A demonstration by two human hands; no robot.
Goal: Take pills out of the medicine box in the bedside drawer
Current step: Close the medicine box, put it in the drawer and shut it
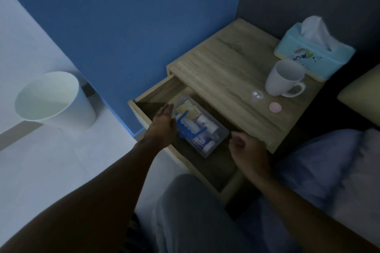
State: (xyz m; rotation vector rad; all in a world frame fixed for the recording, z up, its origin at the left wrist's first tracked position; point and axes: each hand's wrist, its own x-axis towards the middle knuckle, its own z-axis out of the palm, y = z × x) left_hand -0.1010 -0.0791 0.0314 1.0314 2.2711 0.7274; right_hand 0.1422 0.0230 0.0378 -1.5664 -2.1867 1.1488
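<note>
The wooden bedside drawer (156,92) is pulled out. Inside it lies a clear plastic medicine box (222,135) with a blue handle (189,129), filled with several small bottles and packets. My left hand (164,125) reaches into the drawer with fingers extended, against the box's left side. My right hand (248,150) hovers just right of the box, fingers loosely curled with nothing visible in them. On the nightstand top sits a small clear round cup (257,96) holding two white pills, with a pink lid (275,107) beside it.
A white mug (284,81) and a light blue tissue box (314,53) stand on the nightstand top (226,63). A white waste bin (55,100) stands on the floor at the left. The bed with a blue pillow (320,160) is at the right. My knee (191,201) is below the drawer.
</note>
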